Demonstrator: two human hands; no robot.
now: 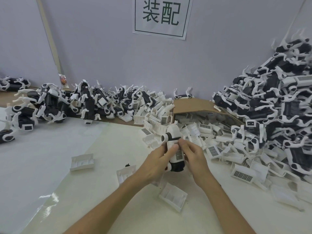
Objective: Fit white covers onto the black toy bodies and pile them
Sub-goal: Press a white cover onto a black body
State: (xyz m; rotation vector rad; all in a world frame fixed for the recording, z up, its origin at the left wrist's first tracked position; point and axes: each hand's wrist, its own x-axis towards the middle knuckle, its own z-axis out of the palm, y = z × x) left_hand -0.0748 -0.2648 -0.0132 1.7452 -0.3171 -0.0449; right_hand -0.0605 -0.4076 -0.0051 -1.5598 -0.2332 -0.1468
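Note:
A black toy body with a white cover [175, 146] stands on end at the middle of the table, held between both hands. My left hand [157, 164] grips its left side, thumb lying on the cover's grille. My right hand [195, 157] grips the right side, fingertips on the cover near its upper part. The lower black end of the toy shows between my wrists. Loose white covers [194, 132] lie heaped just behind the toy. A tall heap of black-and-white toy bodies [278, 102] rises at the right, and a lower heap [81, 102] runs along the wall at the left.
Single white covers lie on the white sheet: one at the left [82, 162], one by my left wrist [125, 173], one under my right forearm [173, 196]. A tipped cardboard box [189, 103] spills covers at the back. A paper sign [163, 16] hangs on the wall.

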